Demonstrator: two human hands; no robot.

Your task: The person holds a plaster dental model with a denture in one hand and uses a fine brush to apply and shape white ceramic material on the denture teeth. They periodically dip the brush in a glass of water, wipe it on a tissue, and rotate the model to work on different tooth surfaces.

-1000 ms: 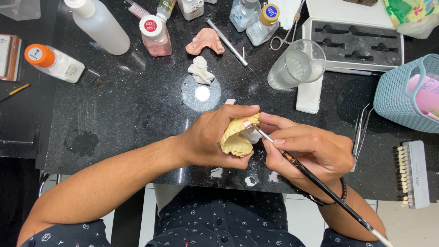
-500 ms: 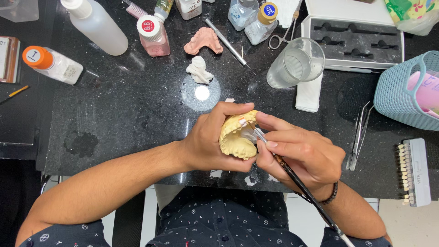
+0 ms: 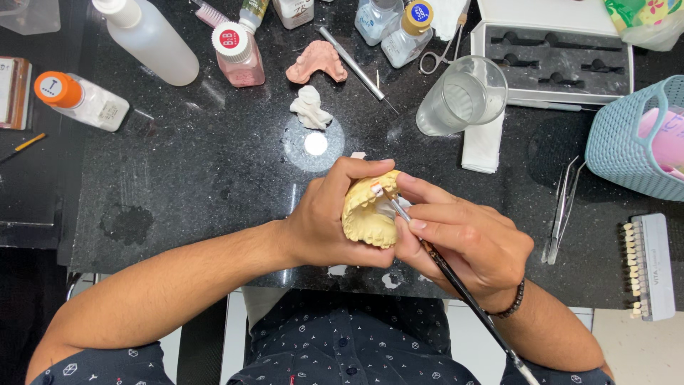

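1. The left hand [image 3: 324, 221] cups a pale yellow plaster jaw model [image 3: 367, 217] just above the near edge of the bench [image 3: 199, 192]. Its fingers are wrapped firmly around the model's left side, and the thumb curls over the top.
2. The right hand [image 3: 463, 239] holds a thin brush [image 3: 456, 281] like a pen, with the fingers pressed together in a pinch near its ferrule. The brush tip rests on the model's upper rim, where a small white-and-red speck shows.
3. To do this well, I judge the two hands should stay braced against each other, as they are now touching, so the tip does not wander. Light strokes and a steady tilt of the model would probably help.
4. The bench is dark speckled stone. A round white spot [image 3: 315, 143] lies far of the hands, and a few white flecks lie at the near edge.
5. Further off are a pink denture base [image 3: 315, 60], a white lump [image 3: 310, 107], a clear glass [image 3: 463, 96] on a folded tissue, several bottles, and an open grey case [image 3: 556, 53].
6. On the right lie tweezers [image 3: 563, 210], a tooth shade guide [image 3: 645, 267] and a teal basket [image 3: 627, 139].
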